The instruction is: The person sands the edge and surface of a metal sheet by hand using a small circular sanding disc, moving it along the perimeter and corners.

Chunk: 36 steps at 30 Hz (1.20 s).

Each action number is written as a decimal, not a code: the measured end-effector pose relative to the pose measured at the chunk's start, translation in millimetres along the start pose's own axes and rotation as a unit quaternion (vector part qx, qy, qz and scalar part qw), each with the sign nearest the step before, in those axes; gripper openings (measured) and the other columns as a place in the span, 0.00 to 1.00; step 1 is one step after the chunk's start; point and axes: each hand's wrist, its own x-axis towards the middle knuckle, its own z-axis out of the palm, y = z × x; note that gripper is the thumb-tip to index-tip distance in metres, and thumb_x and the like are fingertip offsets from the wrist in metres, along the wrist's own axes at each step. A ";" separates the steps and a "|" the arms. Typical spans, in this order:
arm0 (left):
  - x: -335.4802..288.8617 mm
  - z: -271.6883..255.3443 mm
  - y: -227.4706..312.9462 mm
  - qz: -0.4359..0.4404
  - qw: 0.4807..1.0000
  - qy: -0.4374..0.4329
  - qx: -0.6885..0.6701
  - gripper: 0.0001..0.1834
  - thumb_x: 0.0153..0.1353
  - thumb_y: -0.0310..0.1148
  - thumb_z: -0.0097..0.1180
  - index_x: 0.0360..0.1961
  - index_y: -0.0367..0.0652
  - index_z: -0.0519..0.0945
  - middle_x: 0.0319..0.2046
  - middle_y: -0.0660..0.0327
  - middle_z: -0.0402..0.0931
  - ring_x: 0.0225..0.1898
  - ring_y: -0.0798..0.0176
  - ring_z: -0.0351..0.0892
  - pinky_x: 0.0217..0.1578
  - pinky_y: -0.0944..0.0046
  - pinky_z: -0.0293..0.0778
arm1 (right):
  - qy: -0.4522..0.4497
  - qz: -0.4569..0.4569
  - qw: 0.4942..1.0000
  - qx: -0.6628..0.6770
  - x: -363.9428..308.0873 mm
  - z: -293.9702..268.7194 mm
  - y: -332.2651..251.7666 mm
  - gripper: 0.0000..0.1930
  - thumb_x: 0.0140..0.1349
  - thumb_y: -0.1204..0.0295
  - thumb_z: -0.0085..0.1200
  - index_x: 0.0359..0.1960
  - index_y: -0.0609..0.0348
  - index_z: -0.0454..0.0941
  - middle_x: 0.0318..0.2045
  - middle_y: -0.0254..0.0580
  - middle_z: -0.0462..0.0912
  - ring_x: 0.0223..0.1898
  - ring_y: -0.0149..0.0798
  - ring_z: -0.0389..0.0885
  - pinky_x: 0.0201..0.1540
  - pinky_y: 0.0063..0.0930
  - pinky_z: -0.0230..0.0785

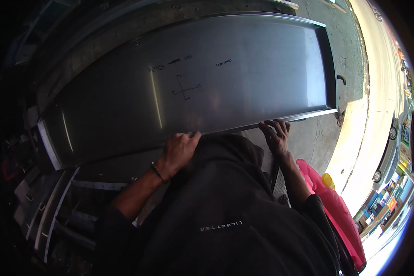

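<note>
A long, shallow sheet-metal tray (pixel 262 78) with folded-up edges lies across the view in front of me. Its dark grey face carries hand-drawn marker lines and scribbles near the middle. My left hand (pixel 181 146), with a dark bracelet at the wrist, is closed over the near edge, thumb and fingers gripping it. Farther right along the same edge, my right hand (pixel 277 135) hooks its bent fingers over the folded lip. Both palms are turned away, so the undersides of the grips are hidden.
Metal frames and strips (pixel 62 207) stand in shadow at the lower left. A pink thing, perhaps a plastic bag (pixel 331 202), hangs beside my right arm. Beyond the grey concrete floor (pixel 347 55), a sunlit road runs along the right, with a parked car (pixel 387 154).
</note>
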 end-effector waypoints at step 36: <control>141.2 17.5 189.6 -0.031 0.996 0.083 0.022 0.12 0.61 0.20 0.53 0.46 0.31 0.79 0.44 0.44 0.83 0.48 0.46 0.85 0.48 0.55 0.83 | 0.262 0.279 0.923 0.047 21.2 -77.4 265.0 0.35 0.77 0.45 0.22 0.63 0.60 0.71 0.55 0.49 0.77 0.59 0.49 0.72 0.62 0.44 0.57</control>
